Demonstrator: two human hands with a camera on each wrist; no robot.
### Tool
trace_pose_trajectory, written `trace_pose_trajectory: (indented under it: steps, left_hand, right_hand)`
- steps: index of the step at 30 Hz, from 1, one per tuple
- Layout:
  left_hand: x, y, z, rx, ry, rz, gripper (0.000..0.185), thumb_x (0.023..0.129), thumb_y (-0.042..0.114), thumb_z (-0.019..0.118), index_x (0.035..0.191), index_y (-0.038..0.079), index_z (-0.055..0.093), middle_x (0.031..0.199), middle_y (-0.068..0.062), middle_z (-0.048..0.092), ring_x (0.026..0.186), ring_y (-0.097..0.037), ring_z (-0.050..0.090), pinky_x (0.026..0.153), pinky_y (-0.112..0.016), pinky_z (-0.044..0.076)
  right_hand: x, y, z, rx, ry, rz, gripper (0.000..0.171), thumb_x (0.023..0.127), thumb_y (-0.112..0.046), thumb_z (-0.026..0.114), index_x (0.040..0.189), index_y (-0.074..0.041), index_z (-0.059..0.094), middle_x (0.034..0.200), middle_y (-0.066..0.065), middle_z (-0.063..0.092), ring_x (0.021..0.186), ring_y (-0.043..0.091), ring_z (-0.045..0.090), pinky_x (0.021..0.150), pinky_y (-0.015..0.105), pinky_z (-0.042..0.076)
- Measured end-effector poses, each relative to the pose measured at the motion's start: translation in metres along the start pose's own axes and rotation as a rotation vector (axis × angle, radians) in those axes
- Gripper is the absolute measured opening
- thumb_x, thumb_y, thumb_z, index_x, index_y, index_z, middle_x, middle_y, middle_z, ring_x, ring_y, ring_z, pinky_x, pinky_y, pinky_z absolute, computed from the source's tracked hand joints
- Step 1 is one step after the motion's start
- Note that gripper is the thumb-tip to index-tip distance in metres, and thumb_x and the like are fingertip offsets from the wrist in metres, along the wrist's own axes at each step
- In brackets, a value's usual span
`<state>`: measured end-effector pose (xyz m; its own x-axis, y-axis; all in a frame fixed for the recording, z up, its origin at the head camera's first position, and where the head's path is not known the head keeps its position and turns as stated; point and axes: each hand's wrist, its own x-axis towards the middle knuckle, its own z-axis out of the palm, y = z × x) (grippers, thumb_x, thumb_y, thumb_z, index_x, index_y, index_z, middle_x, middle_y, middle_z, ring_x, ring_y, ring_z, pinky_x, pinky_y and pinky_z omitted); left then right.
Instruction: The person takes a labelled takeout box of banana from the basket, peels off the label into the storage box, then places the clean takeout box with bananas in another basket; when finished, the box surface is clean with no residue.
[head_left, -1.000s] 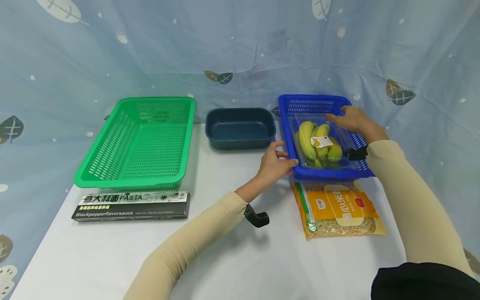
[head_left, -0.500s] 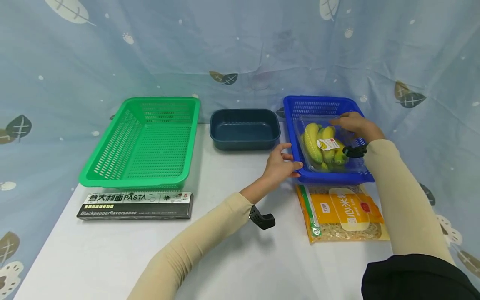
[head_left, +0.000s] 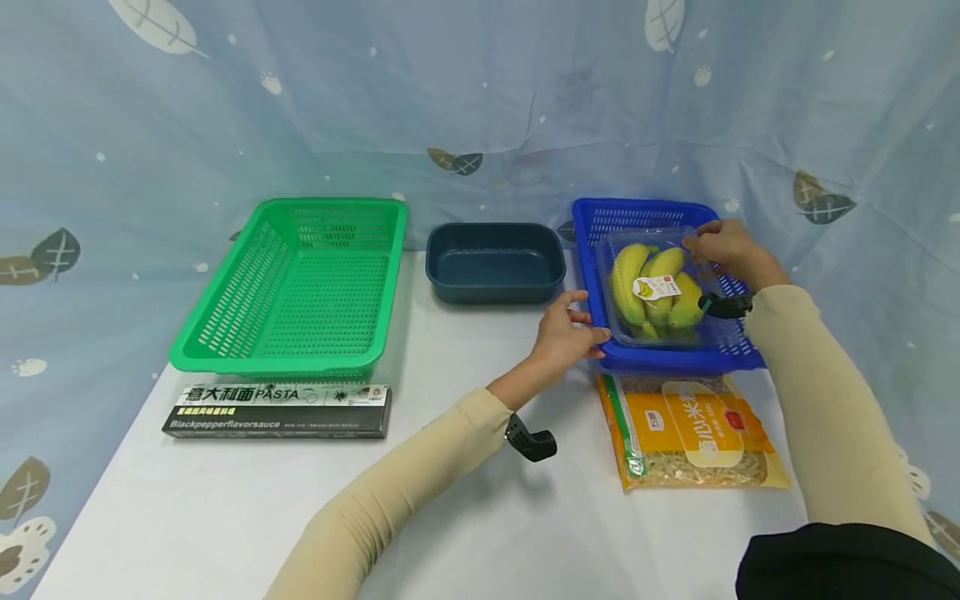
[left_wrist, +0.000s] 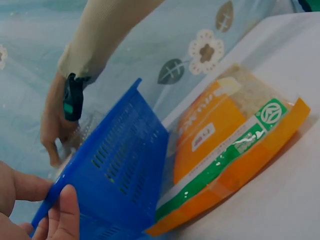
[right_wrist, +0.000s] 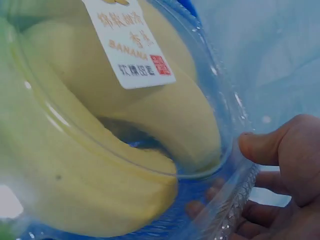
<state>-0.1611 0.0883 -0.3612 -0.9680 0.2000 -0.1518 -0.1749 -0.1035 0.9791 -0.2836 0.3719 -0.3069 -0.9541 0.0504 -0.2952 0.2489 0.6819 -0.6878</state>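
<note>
Clear plastic under my right fingers: my right hand (head_left: 726, 247) pinched the far rim of the banana clamshell (head_left: 654, 287), thumb (right_wrist: 272, 145) on top and fingers (right_wrist: 250, 212) curled beneath, as the right wrist view showed.
Left fingers: my left hand (head_left: 564, 333) gripped the near left corner of the blue basket (head_left: 592, 229), thumb on the rim and fingers curled against the outer wall; the left wrist view caught only the fingertips (left_wrist: 62, 212) against the blue mesh.
Clamshell's place: it sat tilted inside the blue basket, its far end lifted in my grip, with yellow-green bananas (head_left: 637, 275) and a white label (right_wrist: 127, 42) reading BANANA on the lid.
Basket's place: it rested on the white surface (head_left: 465, 500), right of centre, up against the blue curtain (head_left: 375, 100).
Just in front of it: an orange noodle packet (head_left: 693, 429) lay flat, its far edge tucked under the basket's near edge.
To the left: a dark blue tub (head_left: 495, 262) stood just beside the basket, then a green basket (head_left: 300, 287) further left.
Nearer me on the left: a black pasta box (head_left: 277, 410) lay flat along the green basket's front edge.
</note>
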Motion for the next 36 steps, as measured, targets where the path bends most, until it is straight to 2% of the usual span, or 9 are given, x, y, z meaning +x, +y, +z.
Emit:
trace_pose_trajectory:
  steps: [4, 9, 12, 17, 21, 26, 31, 33, 36]
  left_hand:
    - [0.000, -0.001, -0.002, 0.006, 0.010, 0.009, 0.065, 0.074, -0.008, 0.074, 0.131, 0.013, 0.050, 0.093, -0.009, 0.053, 0.064, -0.019, 0.061, 0.052, -0.033, 0.055]
    - [-0.001, 0.002, -0.008, 0.037, -0.028, 0.018, 0.068, 0.076, -0.005, 0.073, 0.136, 0.011, 0.044, 0.097, -0.009, 0.054, 0.065, -0.018, 0.063, 0.057, -0.035, 0.055]
    - [-0.005, 0.004, -0.013, 0.155, -0.037, 0.025, 0.072, 0.079, 0.005, 0.073, 0.140, 0.011, 0.037, 0.104, -0.008, 0.057, 0.064, -0.018, 0.065, 0.060, -0.035, 0.056]
    - [-0.015, 0.008, -0.020, 0.444, -0.069, 0.094, 0.084, 0.080, 0.031, 0.075, 0.145, 0.013, 0.026, 0.122, -0.010, 0.054, 0.096, -0.021, 0.062, 0.073, -0.032, 0.052]
    - [-0.024, 0.012, -0.019, 0.520, -0.108, 0.137, 0.091, 0.078, 0.045, 0.072, 0.147, 0.013, 0.021, 0.133, -0.011, 0.047, 0.116, -0.023, 0.050, 0.086, -0.037, 0.048]
    - [-0.031, 0.020, -0.014, 0.454, -0.112, 0.160, 0.097, 0.075, 0.059, 0.068, 0.149, 0.022, 0.017, 0.140, -0.008, 0.042, 0.124, -0.020, 0.044, 0.092, -0.040, 0.045]
    - [-0.042, 0.031, -0.013, 0.236, -0.121, 0.166, 0.099, 0.075, 0.059, 0.068, 0.148, 0.031, 0.009, 0.143, -0.006, 0.037, 0.125, -0.025, 0.044, 0.091, -0.037, 0.046]
    - [-0.047, 0.035, -0.013, 0.154, -0.125, 0.180, 0.099, 0.076, 0.056, 0.069, 0.148, 0.033, 0.006, 0.143, -0.006, 0.036, 0.125, -0.027, 0.044, 0.089, -0.035, 0.047]
    - [-0.052, 0.040, -0.015, 0.079, -0.130, 0.213, 0.096, 0.077, 0.052, 0.070, 0.148, 0.034, 0.006, 0.143, -0.006, 0.034, 0.124, -0.026, 0.045, 0.087, -0.032, 0.048]
  right_hand:
    - [-0.007, -0.012, -0.006, 0.051, 0.144, -0.026, 0.074, 0.094, -0.036, 0.052, 0.146, 0.005, 0.018, 0.129, 0.033, 0.042, 0.109, 0.040, 0.050, 0.071, 0.041, 0.054]
    - [-0.020, -0.026, -0.016, 0.108, 0.239, -0.033, 0.076, 0.093, -0.039, 0.051, 0.148, 0.000, 0.015, 0.136, 0.032, 0.037, 0.117, 0.042, 0.046, 0.067, 0.034, 0.055]
    - [-0.030, -0.031, -0.019, 0.148, 0.264, -0.034, 0.079, 0.092, -0.039, 0.052, 0.148, 0.000, 0.013, 0.138, 0.031, 0.035, 0.120, 0.042, 0.043, 0.068, 0.032, 0.055]
    - [-0.051, -0.036, -0.025, 0.224, 0.303, 0.002, 0.084, 0.090, -0.042, 0.055, 0.148, 0.000, 0.011, 0.141, 0.029, 0.031, 0.124, 0.041, 0.040, 0.070, 0.030, 0.055]
    - [-0.067, -0.040, -0.025, 0.261, 0.340, 0.033, 0.085, 0.088, -0.045, 0.056, 0.148, -0.001, 0.014, 0.139, 0.026, 0.033, 0.124, 0.037, 0.042, 0.067, 0.028, 0.055]
    - [-0.082, -0.050, -0.020, 0.353, 0.369, 0.021, 0.084, 0.086, -0.044, 0.060, 0.148, -0.006, 0.018, 0.137, 0.020, 0.036, 0.115, 0.028, 0.051, 0.064, 0.024, 0.054]
    - [-0.097, -0.062, -0.009, 0.438, 0.367, -0.031, 0.083, 0.083, -0.044, 0.064, 0.145, -0.005, 0.025, 0.117, 0.009, 0.046, 0.089, 0.014, 0.058, 0.061, 0.024, 0.054]
    - [-0.102, -0.065, -0.004, 0.460, 0.365, -0.049, 0.082, 0.083, -0.043, 0.065, 0.143, -0.003, 0.027, 0.109, 0.005, 0.046, 0.084, 0.012, 0.058, 0.060, 0.024, 0.054]
    - [-0.109, -0.068, 0.002, 0.525, 0.362, -0.083, 0.077, 0.083, -0.040, 0.067, 0.140, -0.003, 0.031, 0.108, 0.006, 0.048, 0.081, 0.012, 0.059, 0.058, 0.026, 0.055]
